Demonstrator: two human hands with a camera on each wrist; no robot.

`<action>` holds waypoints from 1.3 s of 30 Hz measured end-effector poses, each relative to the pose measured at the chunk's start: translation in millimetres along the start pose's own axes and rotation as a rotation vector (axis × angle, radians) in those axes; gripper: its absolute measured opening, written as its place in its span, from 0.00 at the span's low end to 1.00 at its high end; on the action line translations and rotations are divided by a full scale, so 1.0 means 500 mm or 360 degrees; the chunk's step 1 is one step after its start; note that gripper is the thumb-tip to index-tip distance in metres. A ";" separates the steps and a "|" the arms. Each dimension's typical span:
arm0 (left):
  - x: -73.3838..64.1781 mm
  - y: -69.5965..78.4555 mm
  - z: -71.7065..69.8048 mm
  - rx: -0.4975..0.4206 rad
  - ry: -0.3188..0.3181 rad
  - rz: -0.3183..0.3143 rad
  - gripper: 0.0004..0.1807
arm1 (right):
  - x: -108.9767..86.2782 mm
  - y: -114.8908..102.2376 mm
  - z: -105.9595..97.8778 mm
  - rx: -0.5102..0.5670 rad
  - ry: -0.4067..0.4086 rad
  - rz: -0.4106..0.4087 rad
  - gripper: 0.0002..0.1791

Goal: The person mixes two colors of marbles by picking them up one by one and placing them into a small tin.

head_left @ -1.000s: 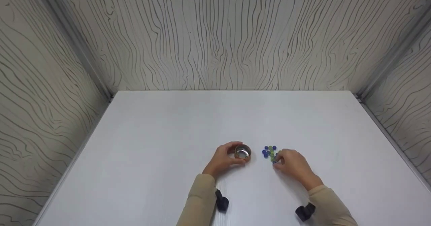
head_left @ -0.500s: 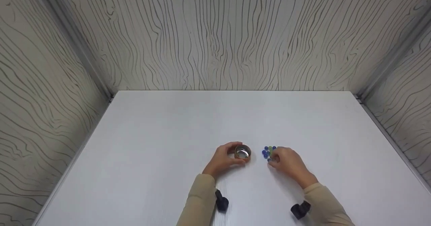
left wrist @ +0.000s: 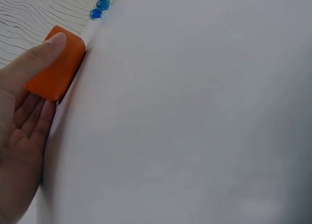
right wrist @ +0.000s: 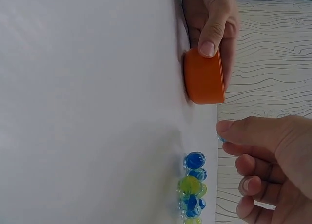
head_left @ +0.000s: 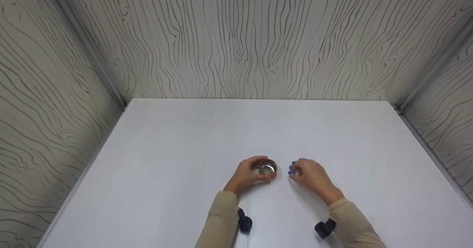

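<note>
My left hand (head_left: 244,174) grips a small round orange bowl (right wrist: 204,77) standing on the white table, thumb on the near side and fingers behind. In the head view its open top shows a shiny metallic inside. To the right of the bowl, my right hand (right wrist: 273,156) pinches a small bluish marble (right wrist: 222,138) between thumb and index finger, mostly hidden by the fingertips. It is raised above the tabletop, its other fingers loosely curled. Close below lie several blue marbles (right wrist: 195,160) and yellow-green marbles (right wrist: 190,185), partly covered by that hand in the head view.
The white table (head_left: 184,137) spreads around both hands. A back wall (head_left: 236,41) with a wood-grain pattern rises behind it, with similar side walls at left and right. Black wrist cameras (head_left: 245,224) hang at both sleeves.
My right hand has moved left across the marbles towards the bowl and now holds a marble above them. The left hand stays on the bowl. The head view has shifted slightly.
</note>
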State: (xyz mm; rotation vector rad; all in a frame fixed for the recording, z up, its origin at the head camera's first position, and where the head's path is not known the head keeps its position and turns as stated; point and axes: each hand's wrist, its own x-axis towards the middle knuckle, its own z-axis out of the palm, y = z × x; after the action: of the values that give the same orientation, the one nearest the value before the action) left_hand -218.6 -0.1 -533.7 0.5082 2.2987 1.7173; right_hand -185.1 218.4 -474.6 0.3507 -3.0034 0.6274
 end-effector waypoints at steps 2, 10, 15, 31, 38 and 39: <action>0.000 0.000 0.000 -0.0005 -0.0001 0.0002 0.35 | 0.001 -0.002 0.000 0.0002 -0.0003 -0.0004 0.07; 0.000 0.002 -0.001 -0.0008 0.0003 0.0004 0.34 | 0.008 -0.011 -0.003 -0.0005 0.0005 -0.0017 0.06; 0.000 0.002 -0.003 0.0051 0.0004 0.0008 0.34 | 0.015 -0.018 0.002 0.0004 0.0029 -0.0052 0.06; 0.001 0.001 -0.004 -0.0021 0.0004 0.0002 0.33 | 0.029 -0.039 0.008 0.0018 0.0047 -0.0109 0.06; 0.000 0.001 -0.002 -0.0032 -0.0003 -0.0001 0.33 | 0.031 -0.048 0.013 0.0023 0.0037 -0.0093 0.06; 0.000 0.001 -0.002 -0.0033 -0.0003 0.0002 0.33 | 0.033 -0.050 0.014 0.0023 0.0030 -0.0089 0.06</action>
State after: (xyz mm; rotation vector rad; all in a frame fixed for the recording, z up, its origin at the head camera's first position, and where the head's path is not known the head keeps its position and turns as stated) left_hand -219.1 -0.8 -532.8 0.5071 2.2770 1.7387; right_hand -195.2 189.9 -469.7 0.4257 -2.9609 0.6442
